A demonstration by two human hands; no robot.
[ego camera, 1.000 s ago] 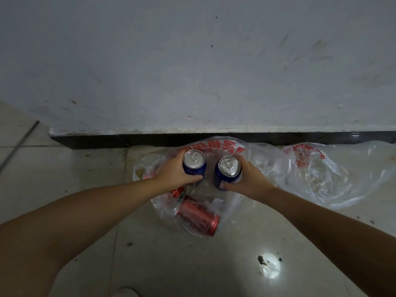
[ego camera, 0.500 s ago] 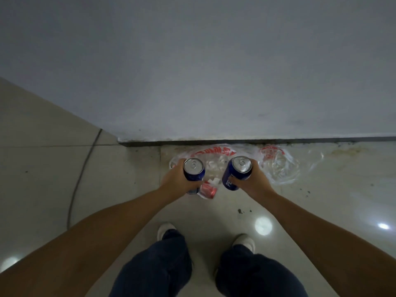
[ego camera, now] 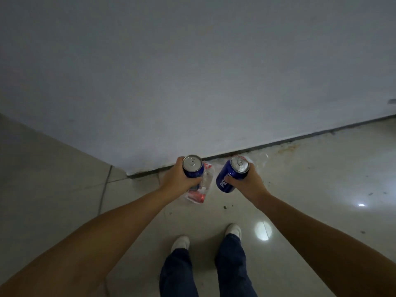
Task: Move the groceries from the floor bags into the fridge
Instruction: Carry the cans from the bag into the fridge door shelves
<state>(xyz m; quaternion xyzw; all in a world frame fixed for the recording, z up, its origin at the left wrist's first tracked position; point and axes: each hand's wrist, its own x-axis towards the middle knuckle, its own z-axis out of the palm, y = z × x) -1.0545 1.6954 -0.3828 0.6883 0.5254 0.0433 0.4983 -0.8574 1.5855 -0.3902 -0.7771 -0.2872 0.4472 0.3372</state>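
Both cans (ego camera: 232,173) higher above bags (ego camera: 199,185)

One head-worn wide-angle view, looking steeply down and forward from standing height.

The camera sits above the person's own feet, which show at the bottom edge, and faces a pale wall (ego camera: 192,71) whose base crosses the middle of the picture. Both forearms reach in from the lower corners, so the left hand (ego camera: 179,179) and right hand (ego camera: 249,181) lie close under the lens, near the centre. The tiled floor (ego camera: 310,189) fills the lower half, far below. The wide lens bends the wall's base line.
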